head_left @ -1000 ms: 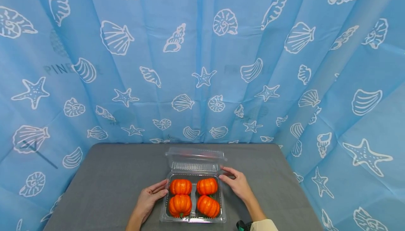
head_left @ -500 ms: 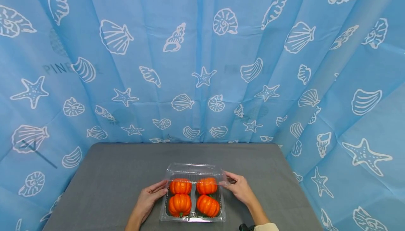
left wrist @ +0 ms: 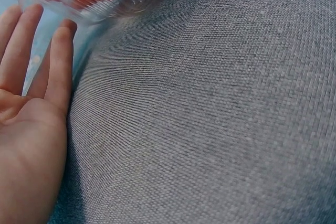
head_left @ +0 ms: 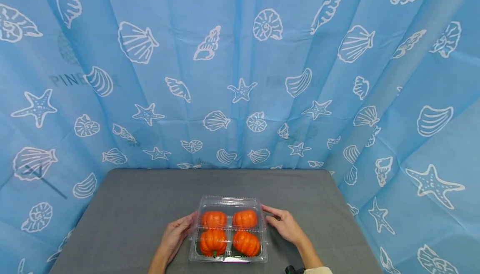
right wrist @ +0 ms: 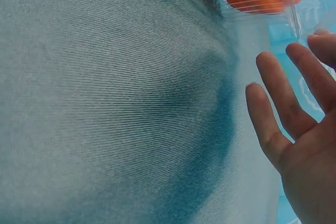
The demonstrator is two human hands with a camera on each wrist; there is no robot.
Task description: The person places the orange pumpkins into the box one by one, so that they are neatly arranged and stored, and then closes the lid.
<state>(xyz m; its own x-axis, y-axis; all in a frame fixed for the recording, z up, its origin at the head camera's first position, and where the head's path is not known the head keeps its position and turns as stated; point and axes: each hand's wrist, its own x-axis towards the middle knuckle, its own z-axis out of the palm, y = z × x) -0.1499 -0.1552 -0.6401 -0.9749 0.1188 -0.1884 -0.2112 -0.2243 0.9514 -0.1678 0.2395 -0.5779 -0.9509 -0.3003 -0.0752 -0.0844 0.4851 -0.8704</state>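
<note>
A clear plastic clamshell box (head_left: 228,260) rests on the table with several small orange pumpkins (head_left: 213,240) inside. Its hinged lid (head_left: 230,201) leans forward over the pumpkins, its near edge crossing the front ones in the head view. At the left side, my left hand (head_left: 174,235) has its fingertips right at the box wall; the left wrist view shows those fingers (left wrist: 62,61) extended. My right hand (head_left: 286,225) is at the box's right back corner, fingertips by the lid's edge. In the right wrist view its fingers (right wrist: 281,95) are spread and nearly straight.
A grey cloth-covered table (head_left: 142,199) spreads around the box. Behind and to both sides hangs a blue curtain (head_left: 240,57) printed with white shells and starfish. A dark band (head_left: 294,270) shows by the right sleeve (head_left: 318,270).
The lid has swung from standing up behind the box to lying forward over the pumpkins. My right hand followed it slightly toward me. My left hand stayed at the box's left side.
</note>
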